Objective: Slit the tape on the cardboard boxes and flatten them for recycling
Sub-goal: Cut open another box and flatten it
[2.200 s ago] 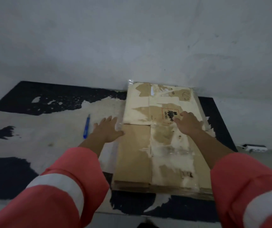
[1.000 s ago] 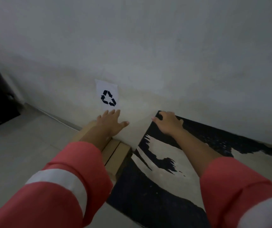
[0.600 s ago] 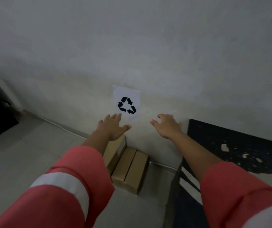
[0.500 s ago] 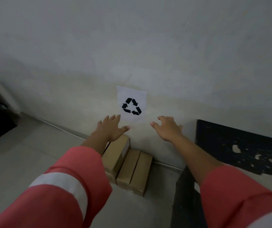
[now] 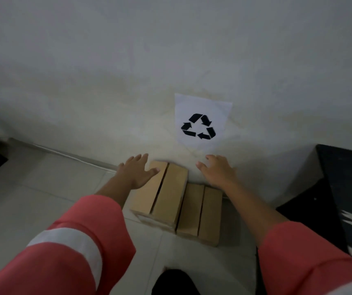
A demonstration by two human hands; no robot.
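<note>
Your left hand (image 5: pixel 136 171) was spread flat, fingers straight, holding nothing, over the far left corner of the taller cardboard box (image 5: pixel 166 192); can't tell if it touched. Your right hand (image 5: pixel 217 172) was loose and empty, fingers relaxed, above the far end of the lower cardboard box (image 5: pixel 200 211). The two boxes stood touching side by side on the tiled floor (image 5: pixel 49 188), against the wall (image 5: pixel 107 81), each with its top flaps closed along a dark middle seam. A recycling sign (image 5: pixel 200 122) was stuck on the wall just above them. A black surface (image 5: pixel 345 188) sat to the right.
</note>
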